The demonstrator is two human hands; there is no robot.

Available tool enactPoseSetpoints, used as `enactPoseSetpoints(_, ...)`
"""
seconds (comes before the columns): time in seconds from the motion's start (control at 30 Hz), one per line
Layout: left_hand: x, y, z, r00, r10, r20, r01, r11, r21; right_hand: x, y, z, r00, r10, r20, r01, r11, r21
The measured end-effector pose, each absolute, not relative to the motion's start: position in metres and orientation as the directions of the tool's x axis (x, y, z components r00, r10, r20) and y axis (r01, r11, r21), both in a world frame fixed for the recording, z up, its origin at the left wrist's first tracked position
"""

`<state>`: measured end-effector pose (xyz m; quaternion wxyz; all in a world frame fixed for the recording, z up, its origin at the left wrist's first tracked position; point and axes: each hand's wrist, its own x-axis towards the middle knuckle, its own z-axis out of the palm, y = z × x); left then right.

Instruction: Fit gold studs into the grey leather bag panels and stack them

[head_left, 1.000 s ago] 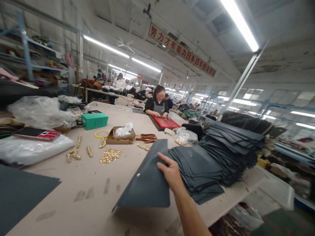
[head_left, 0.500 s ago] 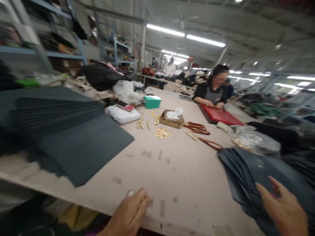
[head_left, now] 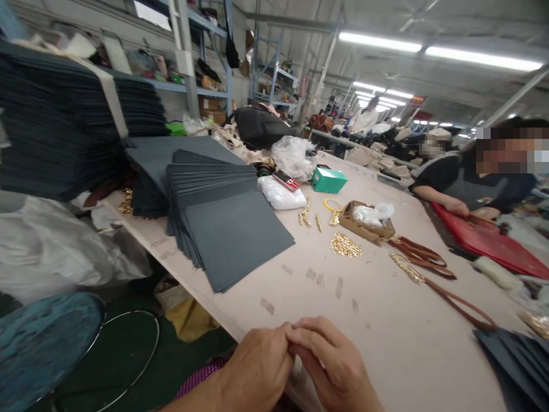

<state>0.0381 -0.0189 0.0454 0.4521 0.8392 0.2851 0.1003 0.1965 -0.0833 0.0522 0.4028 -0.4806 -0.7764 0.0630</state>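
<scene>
My left hand point(head_left: 261, 361) and my right hand point(head_left: 332, 357) meet at the table's near edge, fingertips pressed together. Both are closed in a pinch, and whatever sits between the fingers is hidden. Ahead of them lies a loose pile of small gold metal pieces point(head_left: 345, 245). To the left, a fanned stack of dark grey-blue sheets point(head_left: 235, 237) covers part of the table point(head_left: 309, 309). Brown leather straps with gold clasps point(head_left: 454, 300) lie on the right.
Behind the gold pieces stand a cardboard box point(head_left: 364, 228) with plastic inside and a green box point(head_left: 329, 179). More dark sheets point(head_left: 518, 366) lie at the lower right. Across the table a person point(head_left: 476, 180) handles a red panel point(head_left: 493, 240). A round stool point(head_left: 47, 349) stands at left.
My view has swung left. My right hand has left the dark sheets on the right and joined my left hand. A gold piece seen in my left hand earlier is now out of sight.
</scene>
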Motion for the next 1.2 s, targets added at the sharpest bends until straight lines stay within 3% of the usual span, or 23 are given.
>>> enactPoseSetpoints(0.23, 0.012, 0.001, 0.018, 0.714, 0.694, -0.091, 0.398, -0.295, 0.869, 0.173, -0.039, 0.032, -0.351, 0.784, 0.511, 0.697, 0.584, -0.417)
enactPoseSetpoints(0.4, -0.011, 0.012, 0.015, 0.655, 0.747, -0.117, 0.411, -0.222, 0.884, 0.155, -0.016, 0.030, -0.302, 0.862, 0.408, 0.695, 0.492, -0.525)
enactPoseSetpoints(0.57, -0.033, 0.012, 0.006, 0.501, 0.804, -0.320, 0.163, 0.276, 0.947, 0.142, 0.035, 0.034, -0.092, 0.934, 0.345, 0.707, 0.305, -0.637)
enactPoseSetpoints(0.77, -0.060, 0.007, -0.014, 0.298, 0.862, -0.410, 0.043, 0.417, 0.908, 0.127, 0.110, 0.027, -0.235, 0.924, 0.302, 0.878, 0.335, -0.341)
enactPoseSetpoints(0.9, -0.067, -0.001, -0.021, 0.278, 0.858, -0.432, 0.047, 0.437, 0.898, 0.132, 0.101, 0.026, -0.299, 0.924, 0.238, 0.897, 0.358, -0.260)
enactPoseSetpoints(1.0, -0.064, -0.007, -0.021, 0.310, 0.850, -0.427, 0.051, 0.433, 0.900, 0.153, 0.060, 0.031, -0.365, 0.924, 0.112, 0.894, 0.381, -0.235)
enactPoseSetpoints(1.07, -0.060, -0.012, -0.018, 0.364, 0.859, -0.361, -0.024, 0.396, 0.918, 0.172, 0.026, 0.035, -0.386, 0.921, -0.054, 0.889, 0.356, -0.288)
enactPoseSetpoints(1.13, -0.055, -0.017, -0.013, 0.435, 0.857, -0.278, -0.157, 0.376, 0.913, 0.190, -0.005, 0.040, -0.410, 0.883, -0.227, 0.862, 0.294, -0.413)
enactPoseSetpoints(1.2, -0.050, -0.024, -0.010, 0.476, 0.844, -0.247, -0.248, 0.398, 0.883, 0.203, -0.029, 0.044, -0.421, 0.853, -0.309, 0.809, 0.198, -0.554)
